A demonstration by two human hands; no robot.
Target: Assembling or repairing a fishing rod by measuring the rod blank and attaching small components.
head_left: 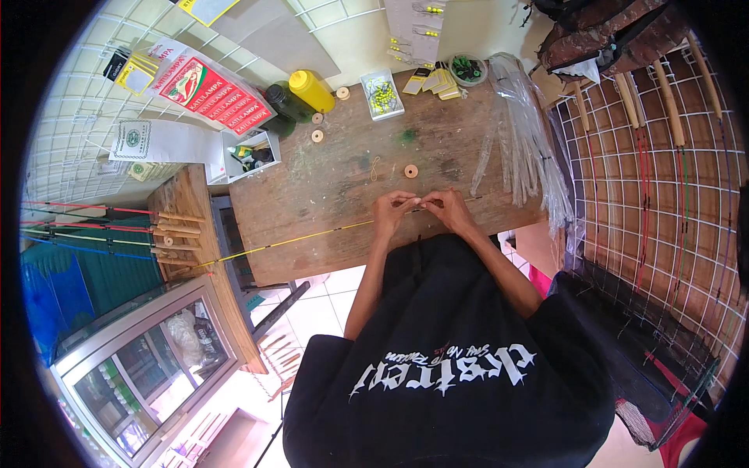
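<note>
Clearly, both hands are busy at the near edge of the wooden table: the left hand and the right hand have their fingertips nearly meeting, pinched closed on a thin yellow rod. Finer detail between the fingers is too small to tell. The rod runs from the hands leftward, slanting over the tabletop and past its left edge, to a wooden ledge beside the table.

Just beyond the fingers lies a wooden spool, the nearest loose thing, with a small loop of yellow thread to its left. Farther back sit more spools, a yellow bottle next to a dark bottle, a white tray of yellow-green beads, some yellow packets and a round tub with green bits inside.

Crowding the table's right end is a heap of clear plastic sleeves, spilling over the edge and reaching toward the right hand's side. At the left back corner stands a white box of small items. Other rods hang against a white wire grid on the right.
</note>
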